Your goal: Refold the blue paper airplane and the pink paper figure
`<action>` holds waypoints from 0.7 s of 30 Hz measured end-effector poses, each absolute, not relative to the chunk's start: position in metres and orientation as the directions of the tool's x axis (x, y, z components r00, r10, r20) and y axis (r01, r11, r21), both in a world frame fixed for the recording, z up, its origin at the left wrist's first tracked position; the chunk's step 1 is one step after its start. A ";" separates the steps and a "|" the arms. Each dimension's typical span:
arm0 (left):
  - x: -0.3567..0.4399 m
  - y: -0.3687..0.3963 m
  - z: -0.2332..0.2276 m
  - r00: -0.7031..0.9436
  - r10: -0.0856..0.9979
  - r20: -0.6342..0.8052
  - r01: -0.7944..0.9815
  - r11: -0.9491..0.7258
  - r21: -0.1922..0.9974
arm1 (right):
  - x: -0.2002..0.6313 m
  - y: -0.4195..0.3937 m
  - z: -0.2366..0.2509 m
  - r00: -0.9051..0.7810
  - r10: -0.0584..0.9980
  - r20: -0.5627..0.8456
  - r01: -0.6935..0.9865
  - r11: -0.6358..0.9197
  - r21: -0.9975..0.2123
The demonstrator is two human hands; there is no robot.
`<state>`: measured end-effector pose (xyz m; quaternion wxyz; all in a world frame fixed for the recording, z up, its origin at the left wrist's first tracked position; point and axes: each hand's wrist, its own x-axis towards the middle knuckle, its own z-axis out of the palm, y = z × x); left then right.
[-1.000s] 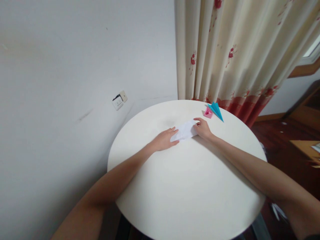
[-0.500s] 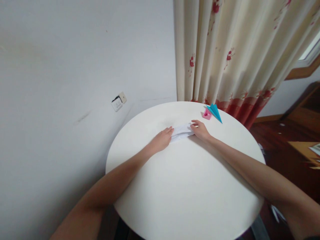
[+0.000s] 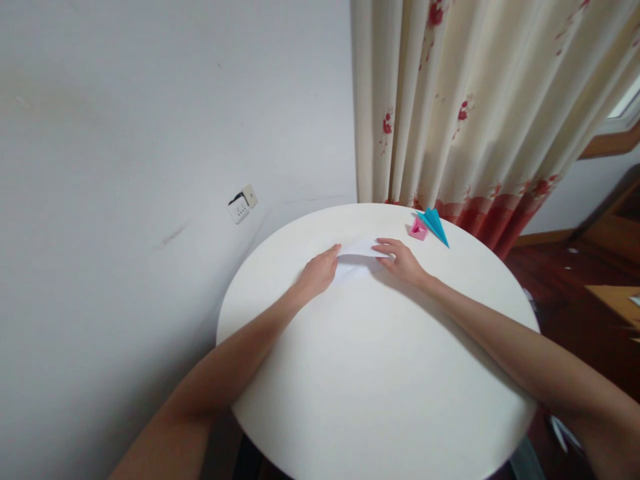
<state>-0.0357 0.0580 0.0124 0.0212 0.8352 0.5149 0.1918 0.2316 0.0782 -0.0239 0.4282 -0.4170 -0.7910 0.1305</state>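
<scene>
A sheet of white paper (image 3: 359, 249) spans the gap between my two hands near the far side of the round table. Its upper layer is raised and bowed, with a shaded opening beneath it. At the paper's left end, my left hand (image 3: 320, 272) is closed on the edge, fingertips on top. My right hand (image 3: 401, 261) grips the right end between thumb and fingers. Part of each end of the paper is hidden by the fingers.
The white round table (image 3: 380, 373) holds a blue paper plane (image 3: 435, 225) and a small pink folded paper piece (image 3: 418, 229) beyond my right hand. Behind stand a wall with a socket (image 3: 239, 209) and a flowered curtain (image 3: 460, 100).
The paper's upper layer has lifted and bowed, opening a gap where it lay nearly flat. My left hand has shifted slightly left and curled round the edge. The view has turned a little.
</scene>
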 end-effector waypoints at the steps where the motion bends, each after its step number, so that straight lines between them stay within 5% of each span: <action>1: -0.035 0.058 0.012 0.399 0.863 0.309 0.846 -0.477 0.239 | 0.232 0.078 -0.023 -0.282 0.766 0.578 0.553 0.622 -0.554; 8: -0.034 0.056 0.011 0.451 0.805 0.385 0.829 -0.538 0.154 | 0.239 0.077 -0.014 -0.266 0.717 0.644 0.545 0.663 -0.513; 17: -0.046 0.065 0.008 0.416 0.773 0.479 0.842 -0.527 0.118 | 0.240 0.079 -0.006 -0.149 0.914 0.376 0.102 0.393 -0.914; 21: -0.047 0.064 0.010 0.421 0.742 0.523 0.824 -0.553 0.122 | 0.236 0.078 -0.003 -0.047 0.958 0.282 -0.010 0.282 -0.959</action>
